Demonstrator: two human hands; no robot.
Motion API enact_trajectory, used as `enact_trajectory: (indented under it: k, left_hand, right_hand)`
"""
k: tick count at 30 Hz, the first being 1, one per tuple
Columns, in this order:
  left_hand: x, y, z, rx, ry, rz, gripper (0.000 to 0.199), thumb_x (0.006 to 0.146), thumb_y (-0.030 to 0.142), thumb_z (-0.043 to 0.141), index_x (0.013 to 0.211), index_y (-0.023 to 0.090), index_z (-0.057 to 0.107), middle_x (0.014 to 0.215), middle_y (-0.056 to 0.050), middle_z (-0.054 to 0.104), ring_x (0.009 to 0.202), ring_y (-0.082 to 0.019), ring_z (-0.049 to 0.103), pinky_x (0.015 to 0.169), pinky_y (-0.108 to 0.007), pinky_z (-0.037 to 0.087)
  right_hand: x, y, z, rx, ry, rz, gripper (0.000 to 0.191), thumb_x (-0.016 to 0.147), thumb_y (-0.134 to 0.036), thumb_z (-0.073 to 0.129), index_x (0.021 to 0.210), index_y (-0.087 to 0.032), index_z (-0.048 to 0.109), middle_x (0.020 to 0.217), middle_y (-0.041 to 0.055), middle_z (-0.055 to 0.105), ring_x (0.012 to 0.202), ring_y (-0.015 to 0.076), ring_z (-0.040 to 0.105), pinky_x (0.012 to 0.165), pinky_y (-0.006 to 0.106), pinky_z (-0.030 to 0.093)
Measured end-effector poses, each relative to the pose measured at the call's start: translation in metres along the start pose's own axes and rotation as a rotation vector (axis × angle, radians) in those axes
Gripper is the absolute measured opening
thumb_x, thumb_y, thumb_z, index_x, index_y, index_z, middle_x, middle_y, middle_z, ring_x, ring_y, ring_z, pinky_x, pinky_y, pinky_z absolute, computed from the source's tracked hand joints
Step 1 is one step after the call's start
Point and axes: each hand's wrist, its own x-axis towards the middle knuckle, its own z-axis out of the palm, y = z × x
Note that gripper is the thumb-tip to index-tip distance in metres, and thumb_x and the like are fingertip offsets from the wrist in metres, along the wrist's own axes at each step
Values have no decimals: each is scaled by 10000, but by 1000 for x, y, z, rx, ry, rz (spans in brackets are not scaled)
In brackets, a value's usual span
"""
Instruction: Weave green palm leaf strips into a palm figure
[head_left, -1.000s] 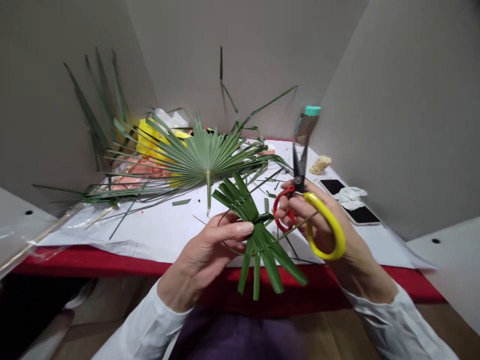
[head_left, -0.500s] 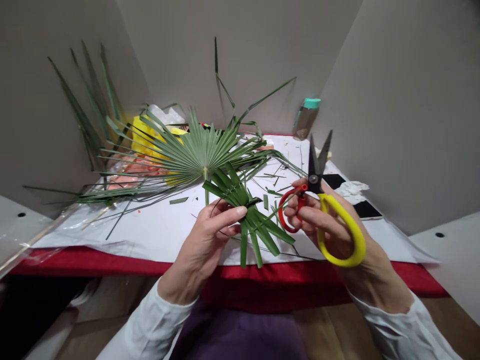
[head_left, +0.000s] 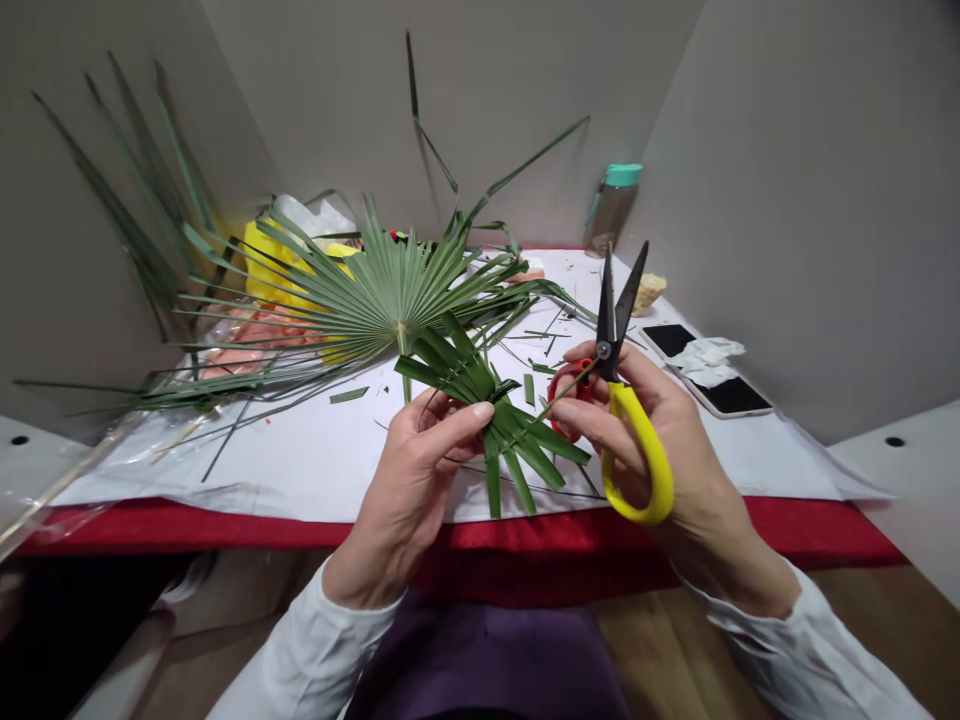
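Note:
Between thumb and fingers, my left hand (head_left: 420, 465) pinches a woven piece of green palm leaf (head_left: 529, 440), its cut strips fanning out at both ends. My right hand (head_left: 637, 420) holds a pair of scissors (head_left: 606, 350) with one red and one yellow handle, blades pointing up and parted. A thin green strand (head_left: 570, 388) runs from the woven piece to my right fingertips, which seem to pinch it. Just beyond my left hand lies a large fan palm leaf (head_left: 397, 280) with its stalk toward me.
A bottle with a teal lid (head_left: 621, 205) stands at the back right. A phone (head_left: 724, 395) and crumpled tissue (head_left: 707, 358) lie at the right. Yellow bags (head_left: 274, 265) and clear plastic are at the left. Leaf scraps (head_left: 349, 395) dot the white table cover (head_left: 300, 460).
My right hand and the scissors have moved left, closer to the woven leaf piece. The left hand keeps its hold. The view has shifted slightly, showing more of the phone.

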Motion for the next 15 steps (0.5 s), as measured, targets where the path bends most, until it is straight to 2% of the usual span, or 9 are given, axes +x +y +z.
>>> enact_trajectory:
  k: [6, 15]
  left_hand:
    - [1, -2, 1, 11, -16, -7, 167, 676, 63, 887, 765, 163, 786, 721, 43, 720, 572, -33, 606, 480, -98, 445]
    - [-4, 1, 3, 33, -25, -53, 217, 609, 113, 931, 750, 156, 771, 711, 23, 727, 574, -70, 612, 550, -169, 503]
  right_hand:
    - [1, 0, 1, -19, 14, -24, 443, 655, -231, 941, 1007, -279, 676, 812, -70, 702, 761, 95, 652, 727, 193, 541]
    - [-7, -12, 3, -71, 89, -34, 365, 701, -257, 903, 979, -286, 667, 831, -41, 663, 775, 145, 632, 760, 263, 550]
